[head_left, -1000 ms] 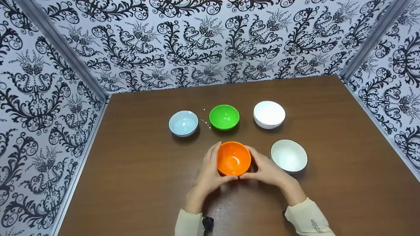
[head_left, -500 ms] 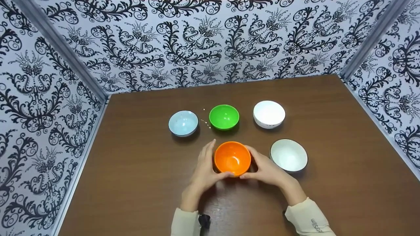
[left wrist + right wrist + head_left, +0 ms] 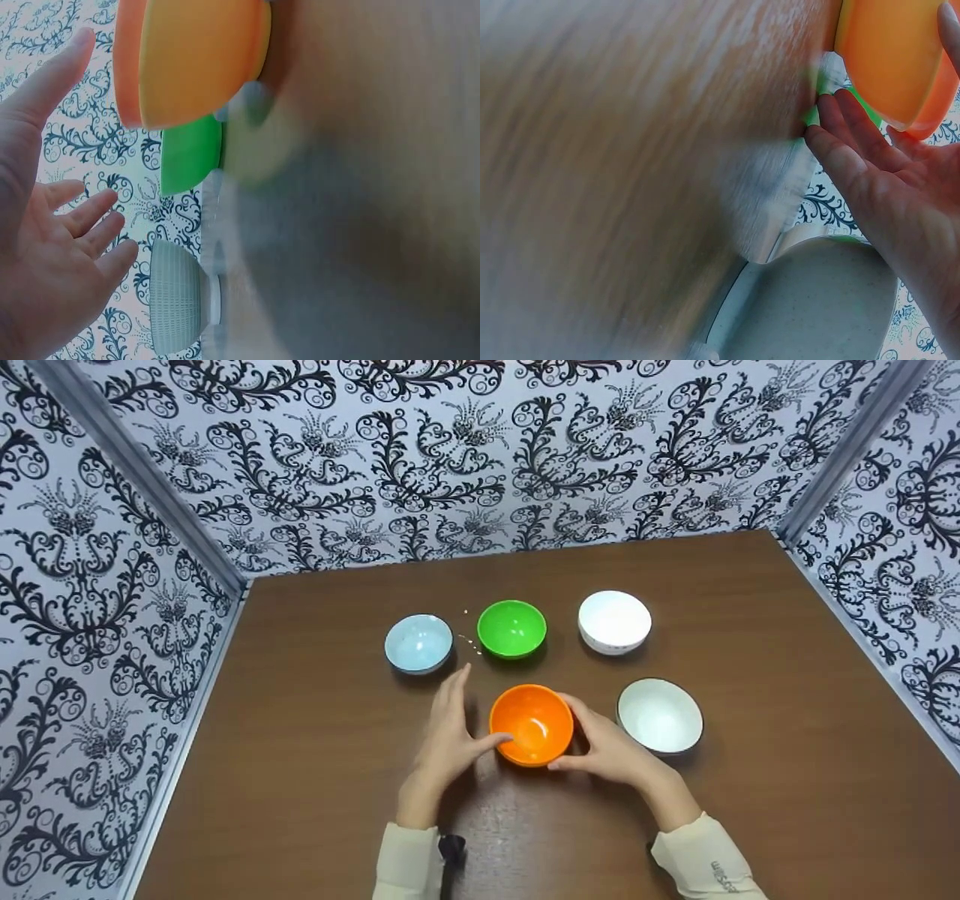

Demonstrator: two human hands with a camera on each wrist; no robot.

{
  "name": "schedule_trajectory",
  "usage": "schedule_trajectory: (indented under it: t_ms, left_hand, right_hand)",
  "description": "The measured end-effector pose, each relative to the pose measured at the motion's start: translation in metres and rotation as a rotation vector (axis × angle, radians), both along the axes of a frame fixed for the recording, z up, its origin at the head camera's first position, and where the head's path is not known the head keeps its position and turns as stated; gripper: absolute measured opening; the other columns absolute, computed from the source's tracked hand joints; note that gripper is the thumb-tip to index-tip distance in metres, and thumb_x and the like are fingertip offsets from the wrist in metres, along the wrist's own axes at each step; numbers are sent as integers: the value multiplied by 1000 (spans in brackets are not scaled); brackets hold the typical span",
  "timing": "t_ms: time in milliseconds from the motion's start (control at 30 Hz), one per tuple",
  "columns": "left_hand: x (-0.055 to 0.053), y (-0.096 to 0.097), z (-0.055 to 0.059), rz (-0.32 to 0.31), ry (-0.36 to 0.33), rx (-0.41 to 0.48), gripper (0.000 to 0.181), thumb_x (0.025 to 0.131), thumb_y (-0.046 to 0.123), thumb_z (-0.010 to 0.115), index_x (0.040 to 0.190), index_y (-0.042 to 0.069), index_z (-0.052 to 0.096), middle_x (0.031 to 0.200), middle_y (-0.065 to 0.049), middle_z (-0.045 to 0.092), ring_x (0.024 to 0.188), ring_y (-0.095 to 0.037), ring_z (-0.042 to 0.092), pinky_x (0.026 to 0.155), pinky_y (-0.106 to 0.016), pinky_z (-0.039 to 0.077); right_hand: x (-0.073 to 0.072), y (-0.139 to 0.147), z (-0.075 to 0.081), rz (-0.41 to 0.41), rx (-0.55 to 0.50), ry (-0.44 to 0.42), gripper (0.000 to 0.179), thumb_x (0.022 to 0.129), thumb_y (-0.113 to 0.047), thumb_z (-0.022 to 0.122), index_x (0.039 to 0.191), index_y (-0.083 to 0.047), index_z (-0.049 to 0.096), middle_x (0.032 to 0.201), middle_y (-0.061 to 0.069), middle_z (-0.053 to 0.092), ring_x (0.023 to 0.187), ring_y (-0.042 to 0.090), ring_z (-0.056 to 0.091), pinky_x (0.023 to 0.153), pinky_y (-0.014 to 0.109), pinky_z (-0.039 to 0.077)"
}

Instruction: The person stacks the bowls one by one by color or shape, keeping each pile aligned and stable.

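Observation:
An orange bowl (image 3: 534, 712) stands upright on the brown table, nothing in it. My right hand (image 3: 613, 746) holds its right side, thumb by the near rim and fingers along the far side. In the right wrist view those fingers (image 3: 855, 146) reach along the orange bowl (image 3: 892, 56). To the left, my left hand (image 3: 447, 739) is off the bowl's wall with fingers spread. Its thumb overlaps the near-left rim in the head view. The left wrist view shows a gap between the left hand (image 3: 64, 255) and the orange bowl (image 3: 199, 60).
Behind stand a light blue bowl (image 3: 418, 643), a green bowl (image 3: 512, 628) and a white bowl (image 3: 615, 621). A pale bowl (image 3: 660, 716) sits close to my right wrist. Small white specks (image 3: 471, 643) lie left of the green bowl. Patterned walls (image 3: 480, 457) enclose the table (image 3: 300, 780).
My left hand has let go of the orange bowl and drawn away to the left, its fingers opening out. The right hand and the bowl have stayed nearly in place.

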State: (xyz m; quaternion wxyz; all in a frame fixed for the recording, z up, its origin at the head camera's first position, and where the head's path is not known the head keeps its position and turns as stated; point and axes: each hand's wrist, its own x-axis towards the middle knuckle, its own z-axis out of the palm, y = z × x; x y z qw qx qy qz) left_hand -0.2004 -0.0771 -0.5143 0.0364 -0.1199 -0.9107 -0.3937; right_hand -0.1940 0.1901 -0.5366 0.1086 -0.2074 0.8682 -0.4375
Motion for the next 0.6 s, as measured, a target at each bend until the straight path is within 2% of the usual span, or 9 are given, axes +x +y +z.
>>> schedule_trajectory:
  t_ms: [267,600]
  left_hand:
    - [-14,-13,2,59,-22,-41,115,71,50,87,159,17,21,162,-12,29,150,-31,29,118,-54,35]
    - [-29,-25,6,108,25,-77,115,70,53,86,158,14,23,161,-11,28,149,-29,29,118,-51,37]
  right_hand:
    - [0,0,0,3,-5,10,101,75,-46,85,154,-19,29,150,3,49,137,25,49,116,55,37]
    - [0,0,-1,6,-16,7,98,76,-47,84,153,-21,29,149,0,49,137,24,50,116,55,37]
